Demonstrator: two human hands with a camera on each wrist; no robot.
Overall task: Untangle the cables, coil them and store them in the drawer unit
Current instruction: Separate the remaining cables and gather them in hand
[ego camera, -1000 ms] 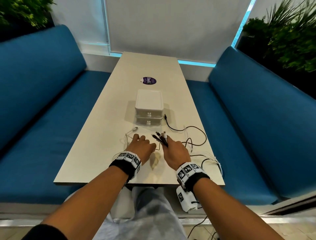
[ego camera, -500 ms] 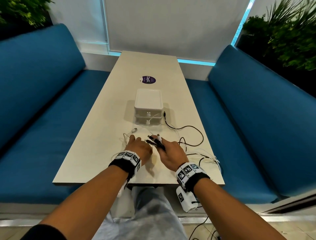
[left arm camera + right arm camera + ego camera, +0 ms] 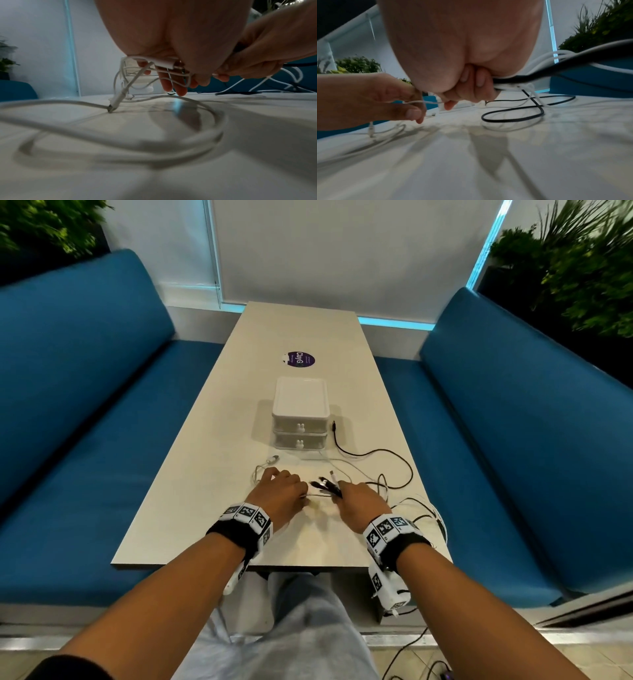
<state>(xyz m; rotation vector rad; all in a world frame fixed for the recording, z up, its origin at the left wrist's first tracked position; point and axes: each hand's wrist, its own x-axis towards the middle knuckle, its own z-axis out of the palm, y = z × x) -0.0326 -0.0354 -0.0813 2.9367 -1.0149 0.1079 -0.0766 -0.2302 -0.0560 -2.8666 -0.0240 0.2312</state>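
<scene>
A white two-drawer unit (image 3: 300, 414) stands mid-table, both drawers closed. Black and white cables lie tangled in front of it. My right hand (image 3: 356, 496) grips a bundle of black and white cable ends (image 3: 327, 486), its fingers (image 3: 476, 86) curled round them. My left hand (image 3: 281, 491) pinches a thin white cable (image 3: 164, 65) whose plug (image 3: 116, 101) touches the table. A black cable (image 3: 373, 455) loops from beside the unit to the right. A thick white cable (image 3: 154, 136) curves under my left wrist.
The pale table (image 3: 205, 467) runs between two blue benches (image 3: 85, 405). A purple round sticker (image 3: 300, 359) lies beyond the drawer unit. White cable loops hang near the table's right edge (image 3: 435, 511). Plants stand in both far corners.
My hands have drawn apart a little, stretching a white cable between them. The black cable loop on the right has shifted slightly.
</scene>
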